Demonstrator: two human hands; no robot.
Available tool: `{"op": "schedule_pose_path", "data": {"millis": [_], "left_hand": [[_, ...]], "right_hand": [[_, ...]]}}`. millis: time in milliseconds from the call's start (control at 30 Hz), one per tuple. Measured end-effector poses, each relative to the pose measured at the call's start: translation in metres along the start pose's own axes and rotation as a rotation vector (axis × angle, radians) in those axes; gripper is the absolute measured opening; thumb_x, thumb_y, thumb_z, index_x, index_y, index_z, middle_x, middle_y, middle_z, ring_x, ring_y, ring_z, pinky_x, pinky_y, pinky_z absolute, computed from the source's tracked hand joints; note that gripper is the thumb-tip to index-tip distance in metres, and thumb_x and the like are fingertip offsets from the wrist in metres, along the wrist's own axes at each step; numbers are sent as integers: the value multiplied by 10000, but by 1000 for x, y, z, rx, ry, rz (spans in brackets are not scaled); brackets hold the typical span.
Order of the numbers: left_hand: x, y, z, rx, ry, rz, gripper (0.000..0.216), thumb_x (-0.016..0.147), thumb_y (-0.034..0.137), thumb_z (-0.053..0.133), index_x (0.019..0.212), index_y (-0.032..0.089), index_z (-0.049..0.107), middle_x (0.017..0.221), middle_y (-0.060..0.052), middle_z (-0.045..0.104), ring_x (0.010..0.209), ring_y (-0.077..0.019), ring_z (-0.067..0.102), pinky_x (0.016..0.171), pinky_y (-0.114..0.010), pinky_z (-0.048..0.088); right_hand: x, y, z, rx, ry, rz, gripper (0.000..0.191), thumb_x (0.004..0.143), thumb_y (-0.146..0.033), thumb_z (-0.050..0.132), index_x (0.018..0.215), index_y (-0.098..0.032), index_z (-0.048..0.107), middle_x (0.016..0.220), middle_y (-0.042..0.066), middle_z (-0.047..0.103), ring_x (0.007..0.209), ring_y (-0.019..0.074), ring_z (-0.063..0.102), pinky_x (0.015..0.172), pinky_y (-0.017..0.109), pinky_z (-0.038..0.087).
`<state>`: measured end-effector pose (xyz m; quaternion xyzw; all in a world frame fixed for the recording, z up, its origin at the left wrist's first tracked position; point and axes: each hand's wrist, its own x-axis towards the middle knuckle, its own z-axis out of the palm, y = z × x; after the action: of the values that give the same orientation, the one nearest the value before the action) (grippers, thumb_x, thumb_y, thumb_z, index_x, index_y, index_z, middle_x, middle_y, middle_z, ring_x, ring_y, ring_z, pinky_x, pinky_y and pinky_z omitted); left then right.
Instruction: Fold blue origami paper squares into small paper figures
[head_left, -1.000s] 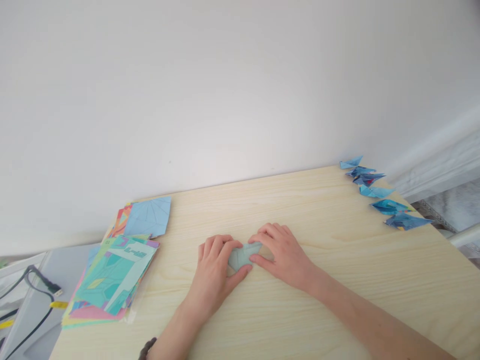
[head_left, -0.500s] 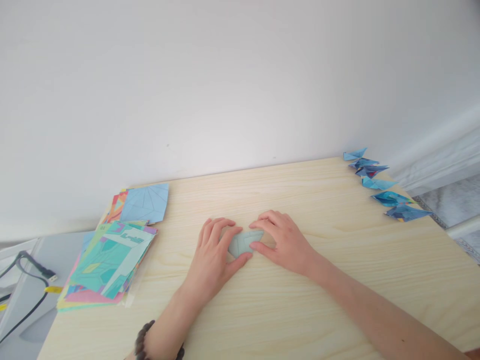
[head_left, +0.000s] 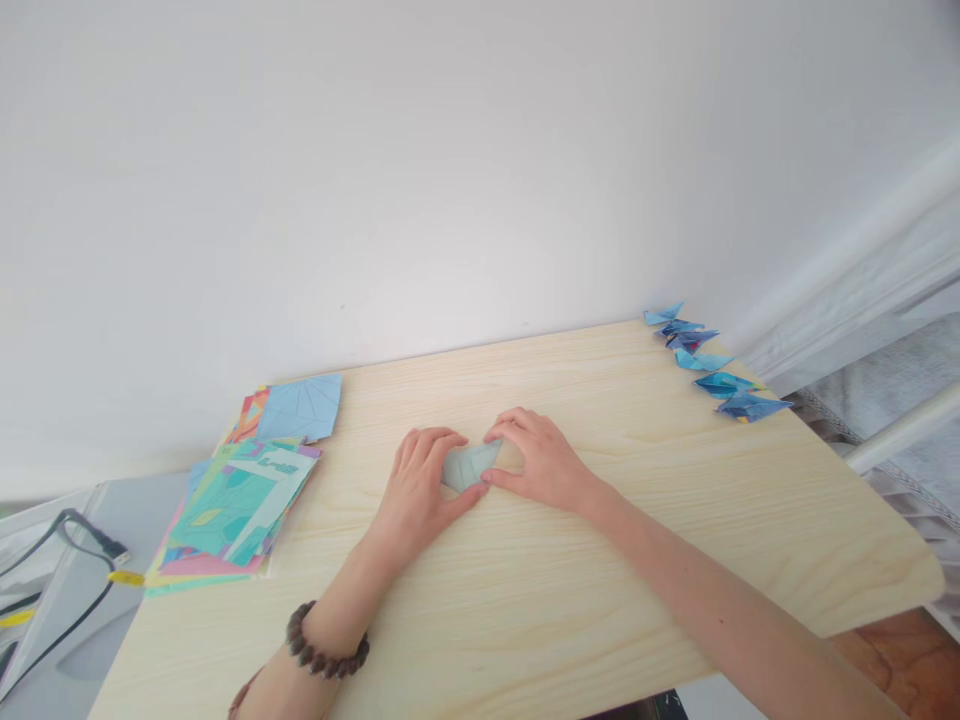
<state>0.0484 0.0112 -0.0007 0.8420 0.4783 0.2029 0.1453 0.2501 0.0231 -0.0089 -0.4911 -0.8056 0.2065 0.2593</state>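
Observation:
A small pale grey-green piece of folded paper [head_left: 468,466] with crease lines lies on the wooden table [head_left: 480,600], in front of me. My left hand [head_left: 422,487] grips its left side, fingers curled over the far edge and thumb along the near edge. At its right end, my right hand [head_left: 538,462] pinches the paper between thumb and fingers. The two thumbs nearly meet at the near edge. Parts of the paper are hidden under my fingers. A brown bead bracelet [head_left: 319,655] circles my left wrist.
Colourful printed paper sheets [head_left: 232,510] are piled at the left, with a light blue sheet [head_left: 300,405] behind them. Several folded blue paper figures [head_left: 694,360] line the right edge. A black cable [head_left: 82,530] lies on a grey surface at far left. A white wall stands behind.
The view has shifted, so the table's contents appear moved, and more of its near right edge shows. My right hand is closer to my left, both still on the folded paper.

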Motion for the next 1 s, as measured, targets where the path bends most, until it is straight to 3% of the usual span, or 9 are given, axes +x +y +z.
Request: {"op": "schedule_pose_path", "data": {"millis": [300,500,667,1000], "left_hand": [[0,1,-1,12,-35,-14,360,806,344,533,1147,237,483,1194,-91,432,1138,-262,386,992,-468,307],[2,1,-2,19,-53,-13,346,810,351,529,1136,243,490,1187,-87,430,1136,-259,382,1008,-482,284],[2,3,-4,48,-56,34,346,830,342,503,1162,250,499,1205,-87,419,1148,-264,367,1016,-479,283],[1,2,-3,63,-65,15,385,827,349,509,1203,270,494,1225,-78,407,1175,-257,354,1043,-483,256]], "right_hand": [[4,-2,-1,33,-17,75,291,670,-306,688,932,-235,580,994,15,540,939,186,514,853,348,377],[8,4,1,82,40,108,165,743,-186,589,904,-221,589,961,15,559,905,159,531,807,306,395],[8,10,1,39,94,46,158,774,-208,577,932,-217,588,964,26,573,909,167,538,833,325,376],[3,7,-4,-11,-3,-4,293,747,-344,631,1006,-229,557,1019,32,561,963,200,509,866,361,360]]}}
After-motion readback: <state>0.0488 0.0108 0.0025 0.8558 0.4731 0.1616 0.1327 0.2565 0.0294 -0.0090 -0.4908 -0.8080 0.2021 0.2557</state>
